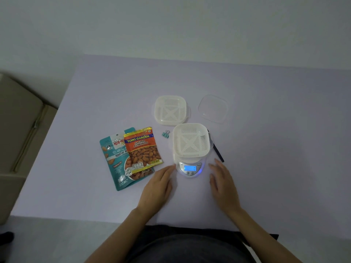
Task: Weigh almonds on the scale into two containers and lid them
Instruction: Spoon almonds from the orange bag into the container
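Observation:
A white digital scale (190, 168) with a lit blue display stands near the table's front edge. On it sits an empty white container (191, 140) with a slotted bottom. A second white container (170, 109) rests behind it on the table. A clear lid (213, 108) lies to the right of that one. Two almond packets lie left of the scale: an orange salted-almonds packet (143, 149) overlapping a teal roasted-almonds packet (117, 160). My left hand (160, 184) lies flat just left of the scale, fingers apart. My right hand (221, 180) lies flat just right of it, holding nothing.
A small teal binder clip (165, 133) lies between the packets and the scale. A dark thin stick-like tool (217, 149) lies right of the scale, partly hidden by the container. The lavender table (266, 149) ends at left beside a beige cushion (19, 130).

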